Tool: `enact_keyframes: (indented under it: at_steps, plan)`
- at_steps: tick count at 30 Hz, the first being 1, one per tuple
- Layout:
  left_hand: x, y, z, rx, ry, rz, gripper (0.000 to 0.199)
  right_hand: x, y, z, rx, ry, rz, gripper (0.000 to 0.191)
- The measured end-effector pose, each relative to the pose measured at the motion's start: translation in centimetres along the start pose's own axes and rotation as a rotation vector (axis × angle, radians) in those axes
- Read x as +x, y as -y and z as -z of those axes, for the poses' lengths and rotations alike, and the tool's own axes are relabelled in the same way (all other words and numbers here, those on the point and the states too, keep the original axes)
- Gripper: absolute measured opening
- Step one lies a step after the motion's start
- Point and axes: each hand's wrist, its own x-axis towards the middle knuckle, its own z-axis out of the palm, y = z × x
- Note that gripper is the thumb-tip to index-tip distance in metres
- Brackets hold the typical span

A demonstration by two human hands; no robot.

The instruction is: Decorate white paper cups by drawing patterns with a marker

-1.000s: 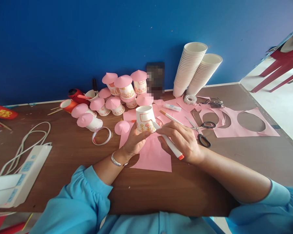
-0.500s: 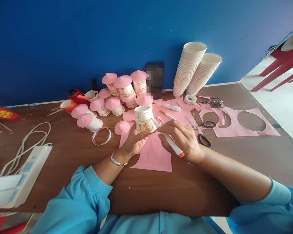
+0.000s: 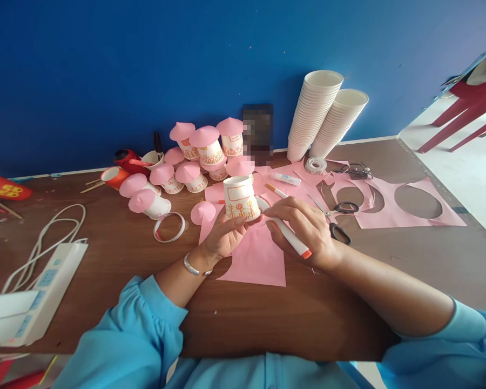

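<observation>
A white paper cup (image 3: 240,194), turned bottom up, rests in my left hand (image 3: 225,237), whose fingers hold it low near the rim. Orange flowers and grass are drawn around its lower part, with a red-orange rectangle above. My right hand (image 3: 308,229) is closed around a white marker (image 3: 289,237) with an orange end. The marker's tip is just right of the cup; whether it touches I cannot tell. Pink paper (image 3: 259,265) lies under both hands. A small pink paper cone (image 3: 203,213) sits left of the cup, and another marker (image 3: 276,190) lies behind my right hand.
Several decorated cups with pink cone roofs (image 3: 206,146) stand behind to the left. Scissors (image 3: 340,219), a tape roll (image 3: 316,165), a glue stick (image 3: 286,178) and cut pink paper (image 3: 413,216) lie right. Tall cup stacks (image 3: 316,113) lean against the wall. A power strip (image 3: 52,286) lies left.
My right hand and the marker have moved slightly right and down, away from the cup's side. The cup has turned or shifted a little in my left hand.
</observation>
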Motion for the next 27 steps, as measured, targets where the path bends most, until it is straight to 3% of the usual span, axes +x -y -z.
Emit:
enact_keyframes:
  at_steps: [27]
  plan:
    - [-0.05,0.13,0.21,-0.002,-0.027,0.009,0.053,0.15,0.17,0.05,0.021,0.020,0.005,0.017]
